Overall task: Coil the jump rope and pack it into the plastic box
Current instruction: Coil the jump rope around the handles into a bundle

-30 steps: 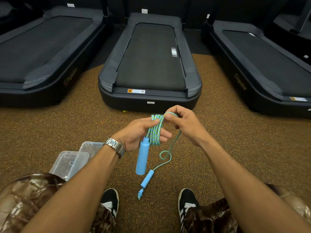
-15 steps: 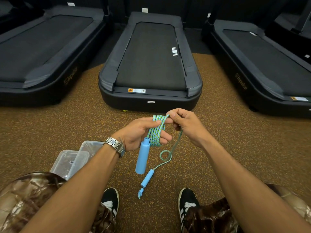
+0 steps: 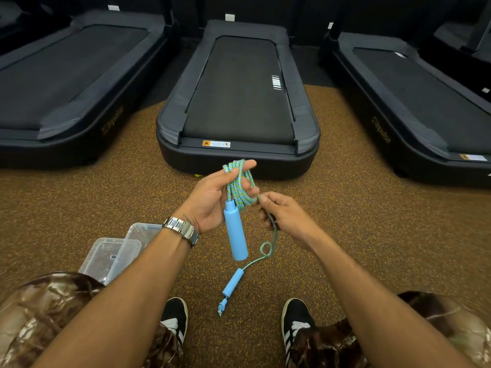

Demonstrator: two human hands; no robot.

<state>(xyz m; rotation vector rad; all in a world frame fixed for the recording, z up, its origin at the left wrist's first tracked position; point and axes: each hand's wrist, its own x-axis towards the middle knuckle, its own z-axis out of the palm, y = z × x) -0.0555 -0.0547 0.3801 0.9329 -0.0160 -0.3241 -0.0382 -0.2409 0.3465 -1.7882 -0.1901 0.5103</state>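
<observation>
Our left hand (image 3: 212, 199) clamps the jump rope coil (image 3: 239, 185), one blue handle (image 3: 235, 232) hanging under it; our right hand (image 3: 285, 216) pinches the loose strand (image 3: 266, 249). We should wind each next loop with light tension, so the second handle (image 3: 233, 282) rises gently; the plastic box (image 3: 106, 257) lies on the floor (image 3: 372, 235) at left

Gym, row of treadmills (image 3: 239, 94), speckled rubber floor (image 3: 358, 235)

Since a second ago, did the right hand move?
Yes. The right hand has dropped from the top of the coiled jump rope, nearer the person and farther from the middle treadmill.
</observation>
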